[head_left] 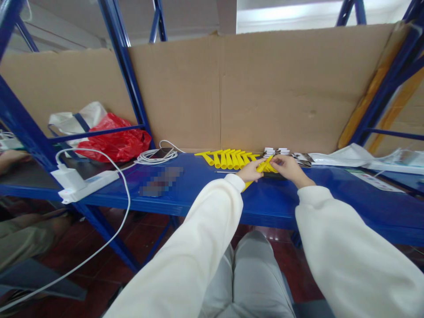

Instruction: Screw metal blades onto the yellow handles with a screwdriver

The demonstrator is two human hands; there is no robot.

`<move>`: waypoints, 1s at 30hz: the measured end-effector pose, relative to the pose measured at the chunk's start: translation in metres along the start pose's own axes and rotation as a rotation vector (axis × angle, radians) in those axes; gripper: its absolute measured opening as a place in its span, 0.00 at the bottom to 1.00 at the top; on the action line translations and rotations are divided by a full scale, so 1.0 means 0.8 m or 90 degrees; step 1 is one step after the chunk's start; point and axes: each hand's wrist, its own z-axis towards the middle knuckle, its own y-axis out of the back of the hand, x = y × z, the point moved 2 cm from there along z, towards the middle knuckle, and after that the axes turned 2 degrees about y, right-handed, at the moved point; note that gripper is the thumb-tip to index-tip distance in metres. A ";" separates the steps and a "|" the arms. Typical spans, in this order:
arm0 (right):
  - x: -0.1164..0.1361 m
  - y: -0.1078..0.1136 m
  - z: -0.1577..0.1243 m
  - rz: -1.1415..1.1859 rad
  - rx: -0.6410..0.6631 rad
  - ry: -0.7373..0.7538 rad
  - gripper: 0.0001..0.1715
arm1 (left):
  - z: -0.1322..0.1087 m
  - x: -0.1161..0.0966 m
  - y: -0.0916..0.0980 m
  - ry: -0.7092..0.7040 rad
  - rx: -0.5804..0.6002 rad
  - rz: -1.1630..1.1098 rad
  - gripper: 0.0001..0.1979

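Observation:
My left hand is closed round a yellow piece, whose lower end sticks out below the fingers. Close on its right, my right hand has its thumb and fingers pinched at the upper end of the same piece. Several yellow pieces with tube-like ends lie in a row on the blue table, left of and behind my hands. A dark rod-like handle with a thin metal shaft lies beneath my hands. White and black small items sit just behind them.
To the left are a coiled white cable, a power strip with a plugged-in adapter, and a red plastic bag. Clear plastic bags lie at the right. Cardboard stands along the back. Another person's arm shows at the far left.

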 end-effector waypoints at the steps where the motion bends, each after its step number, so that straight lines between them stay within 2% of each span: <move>1: 0.002 0.000 0.000 -0.003 -0.001 0.002 0.08 | 0.000 0.001 -0.001 -0.001 -0.002 -0.013 0.50; 7: 0.009 -0.001 -0.003 -0.048 0.006 0.035 0.07 | -0.002 0.005 -0.002 0.012 -0.010 -0.061 0.49; 13: -0.002 0.003 -0.002 -0.059 0.002 0.039 0.08 | -0.003 0.010 0.005 0.064 -0.063 -0.147 0.49; 15: -0.012 0.009 -0.001 -0.068 -0.026 -0.010 0.08 | -0.007 0.008 0.007 0.073 -0.068 -0.161 0.50; 19: -0.041 0.029 -0.005 -0.131 -0.105 -0.165 0.10 | -0.017 -0.002 0.011 0.098 -0.070 -0.159 0.50; 21: -0.056 0.037 -0.008 -0.171 -0.118 -0.237 0.12 | -0.021 -0.006 0.012 0.109 -0.075 -0.160 0.50; 23: -0.071 0.041 -0.010 -0.196 -0.100 -0.288 0.15 | -0.022 -0.008 0.012 0.112 -0.079 -0.160 0.50; 25: -0.081 0.041 -0.010 -0.212 -0.066 -0.297 0.16 | -0.022 -0.009 0.011 0.107 -0.081 -0.157 0.50; 30: -0.089 0.037 -0.011 -0.274 -0.001 -0.319 0.14 | -0.017 -0.006 0.006 0.090 -0.079 -0.129 0.49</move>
